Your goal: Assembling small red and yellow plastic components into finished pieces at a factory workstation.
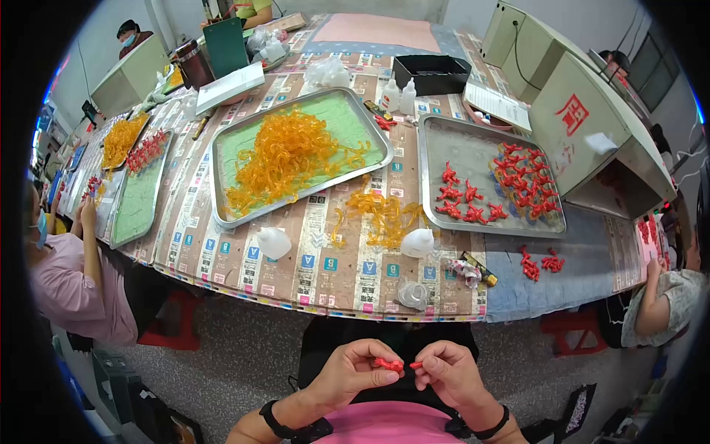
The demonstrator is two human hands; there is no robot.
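Observation:
Over my lap, in front of the table edge, my left hand (349, 374) pinches a small red plastic figure part (388, 364) between thumb and fingers. Close beside it, my right hand (450, 371) is closed on a smaller red plastic piece (416, 365). A narrow gap separates the two pieces. On the blue cloth at the right lie two little piles of red parts (529, 265). Red figures (472, 194) stand in rows in the right metal tray (430, 159), some joined to clear or yellowish pieces.
A large tray (216, 177) holds a heap of orange-yellow translucent plastic pieces (285, 152); more lie loose (381, 220). Nearby are white squeeze bottles (418, 243), a tape roll (412, 294), a black bin (431, 76) and a box-shaped booth (592, 140). People sit at both sides.

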